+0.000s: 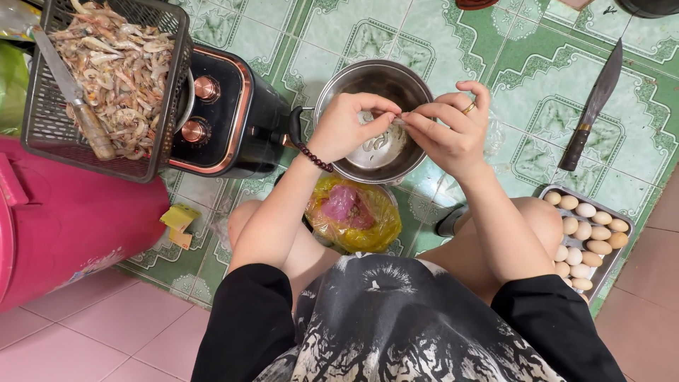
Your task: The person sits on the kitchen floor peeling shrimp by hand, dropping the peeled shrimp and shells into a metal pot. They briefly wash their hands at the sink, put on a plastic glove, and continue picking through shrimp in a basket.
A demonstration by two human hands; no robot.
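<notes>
— Over the steel bowl point(373, 120): both hands meet, the small shrimp point(397, 121) pinched between them, long axis running left to right.
— Grip?
— Left hand point(344, 126) and right hand point(453, 131) each closed on one end, wrists bent inward. Beyond them, far left, the basket of shrimp point(106, 78).

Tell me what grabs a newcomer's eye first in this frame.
Centre frame, the left hand and right hand meet fingertip to fingertip on a small shrimp, held over a steel bowl on the green patterned floor. Top left, a dark mesh basket heaped with shrimp carries a wooden-handled knife. At the right, a large dark knife lies on the tiles above a tray of eggs.
</notes>
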